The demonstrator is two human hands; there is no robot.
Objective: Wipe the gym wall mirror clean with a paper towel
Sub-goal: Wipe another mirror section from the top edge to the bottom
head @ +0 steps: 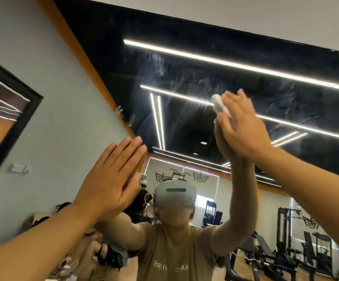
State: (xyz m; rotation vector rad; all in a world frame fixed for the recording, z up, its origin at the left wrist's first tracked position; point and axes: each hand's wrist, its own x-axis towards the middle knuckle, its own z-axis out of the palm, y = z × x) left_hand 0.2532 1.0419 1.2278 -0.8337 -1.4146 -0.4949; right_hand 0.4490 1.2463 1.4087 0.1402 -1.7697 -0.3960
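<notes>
Two hands meet one wall mirror [184, 78]: left hand [111, 179] spread flat, right hand [243, 126] pressing one crumpled paper towel [220, 105].

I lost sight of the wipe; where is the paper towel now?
Head view, upper right: the paper towel is pressed against the mirror under the right hand.
</notes>
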